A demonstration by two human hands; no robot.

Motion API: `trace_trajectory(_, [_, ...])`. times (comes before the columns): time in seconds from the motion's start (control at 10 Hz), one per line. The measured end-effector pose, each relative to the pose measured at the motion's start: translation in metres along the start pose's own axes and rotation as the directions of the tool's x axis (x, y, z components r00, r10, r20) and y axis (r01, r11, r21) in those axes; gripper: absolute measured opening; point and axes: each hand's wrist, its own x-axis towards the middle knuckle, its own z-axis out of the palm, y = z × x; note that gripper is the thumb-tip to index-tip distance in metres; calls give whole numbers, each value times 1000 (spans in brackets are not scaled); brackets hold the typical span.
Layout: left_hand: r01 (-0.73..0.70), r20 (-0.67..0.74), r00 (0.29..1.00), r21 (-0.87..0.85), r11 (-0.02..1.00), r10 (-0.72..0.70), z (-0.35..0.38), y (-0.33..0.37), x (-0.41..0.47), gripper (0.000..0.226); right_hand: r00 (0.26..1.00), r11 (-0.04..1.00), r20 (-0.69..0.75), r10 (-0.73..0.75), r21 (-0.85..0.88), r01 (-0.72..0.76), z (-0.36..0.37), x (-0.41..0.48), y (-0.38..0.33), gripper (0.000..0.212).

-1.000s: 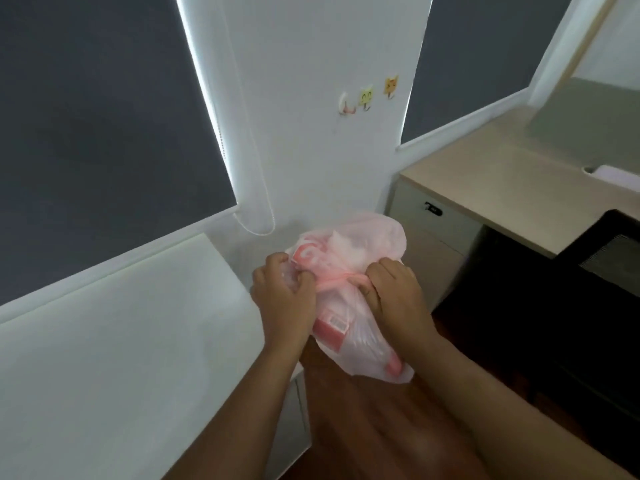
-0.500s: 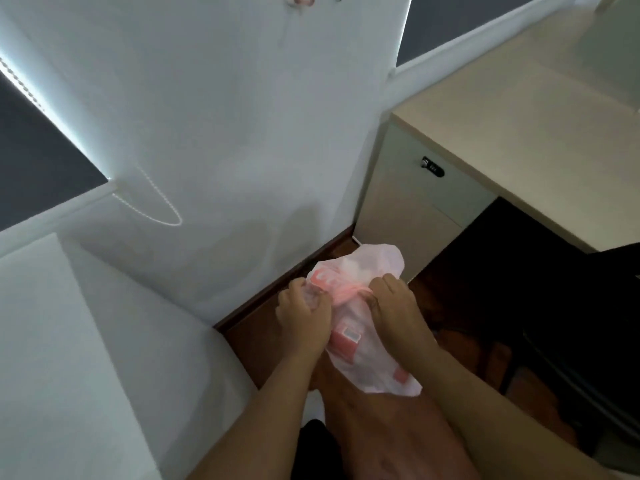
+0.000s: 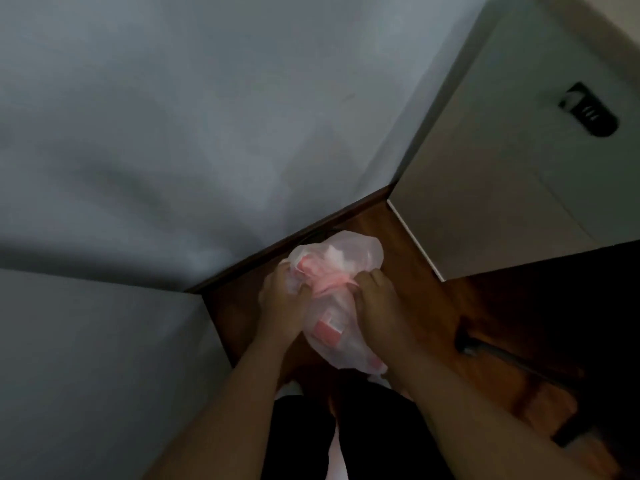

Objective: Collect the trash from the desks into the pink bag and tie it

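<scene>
A pale wall [image 3: 207, 116] fills the upper half of the view, meeting a dark brown wooden floor [image 3: 408, 244] along a dark skirting strip. At the lower left a white desk [image 3: 86, 358] shows its flat top, its near corner pointing toward the floor gap. At the upper right a light cabinet [image 3: 502, 168] stands on the floor, with a small black lock [image 3: 588, 114] on its front near the right edge of the view. Below the cabinet the space is dark, and a black chair leg [image 3: 485, 348] crosses the floor there. 2 bare forearms reach up from the bottom edge over dark trousers. Between the white desk and the cabinet, held in the air above the floor and touching neither, is the pink bag [image 3: 337, 306], thin and translucent, bulging with trash; a red-and-white packet [image 3: 327, 332] shows through its side. The bag's neck is gathered into a twisted pink band across its upper part. The left hand [image 3: 285, 306] is closed, gripping the left end of that band and the plastic beside it. The right hand [image 3: 379, 306] is closed too, pinching the right end of the band.
</scene>
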Motion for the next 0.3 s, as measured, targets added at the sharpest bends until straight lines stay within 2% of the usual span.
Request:
trace_trajectory(0.1, [-9, 24, 1000, -40, 999, 10, 24, -26, 42, 39, 999, 999, 35, -24, -23, 24, 26, 40, 23, 24])
trace_trajectory(0.2, [5, 72, 997, -37, 999, -2, 37, -38, 65, 55, 998, 998, 14, -58, -26, 58, 48, 59, 41, 24])
trace_trajectory(0.3, [47, 112, 992, 150, 988, -64, 36, -32, 67, 65, 998, 995, 47, -47, -86, 51, 56, 66, 48, 36])
